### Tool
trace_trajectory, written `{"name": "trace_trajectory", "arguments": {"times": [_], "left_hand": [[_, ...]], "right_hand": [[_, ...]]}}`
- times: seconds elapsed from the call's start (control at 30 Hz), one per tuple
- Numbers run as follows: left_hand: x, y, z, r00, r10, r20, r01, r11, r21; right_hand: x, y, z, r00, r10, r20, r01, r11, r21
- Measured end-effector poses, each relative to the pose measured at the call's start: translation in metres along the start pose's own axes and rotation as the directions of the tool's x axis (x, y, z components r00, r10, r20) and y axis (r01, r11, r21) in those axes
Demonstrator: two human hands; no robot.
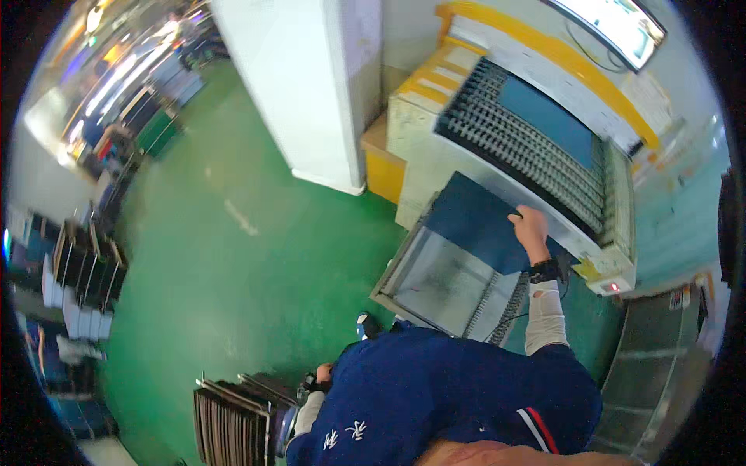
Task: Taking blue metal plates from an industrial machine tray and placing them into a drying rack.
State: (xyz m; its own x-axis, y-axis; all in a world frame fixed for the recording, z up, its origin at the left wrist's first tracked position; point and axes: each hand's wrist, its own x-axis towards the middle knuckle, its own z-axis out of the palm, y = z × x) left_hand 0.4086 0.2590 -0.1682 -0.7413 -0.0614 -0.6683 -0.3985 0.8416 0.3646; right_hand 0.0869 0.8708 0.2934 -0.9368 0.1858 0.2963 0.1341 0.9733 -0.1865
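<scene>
My right hand (pixel 532 229) is closed at the edge of a flat dark blue panel (pixel 472 217). The panel lies tilted over a grey metal tray (pixel 443 272) in front of the roller machine (pixel 505 136). Another blue panel (pixel 548 116) rests on the rows of rollers. At my left side, my left hand (pixel 324 373) hangs low beside a rack (pixel 237 423) packed with upright thin boards. Its fingers are mostly hidden by my body and too small to make out.
A white pillar (pixel 299 93) stands left of the machine, with a yellow box (pixel 385 171) at its foot. A lit screen (pixel 614 27) hangs above. More racks (pixel 89 264) line the far left of the green floor (pixel 233 256). Grey metal panelling (pixel 649 365) is at the right.
</scene>
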Motion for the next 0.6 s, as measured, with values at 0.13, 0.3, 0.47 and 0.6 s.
{"name": "trace_trajectory", "arguments": {"times": [0.13, 0.3, 0.47, 0.6], "left_hand": [[0.022, 0.021, -0.013, 0.996, 0.048, 0.074, -0.059, 0.986, 0.158], [0.064, 0.02, -0.024, 0.996, 0.016, 0.092, -0.031, 0.987, 0.16], [0.051, 0.059, -0.056, 0.994, 0.099, 0.041, -0.091, 0.982, -0.168], [0.063, 0.042, -0.056, 0.983, 0.175, 0.06, -0.182, 0.968, 0.174]], "right_hand": [[0.005, 0.012, -0.014, 0.991, 0.063, -0.115, -0.058, 0.997, 0.05], [0.027, 0.023, -0.042, 0.928, 0.228, -0.295, -0.152, 0.954, 0.259], [-0.006, 0.145, -0.003, 0.61, 0.782, -0.126, -0.015, 0.17, 0.985], [-0.019, 0.137, 0.025, 0.642, 0.645, 0.415, -0.08, -0.481, 0.873]]}}
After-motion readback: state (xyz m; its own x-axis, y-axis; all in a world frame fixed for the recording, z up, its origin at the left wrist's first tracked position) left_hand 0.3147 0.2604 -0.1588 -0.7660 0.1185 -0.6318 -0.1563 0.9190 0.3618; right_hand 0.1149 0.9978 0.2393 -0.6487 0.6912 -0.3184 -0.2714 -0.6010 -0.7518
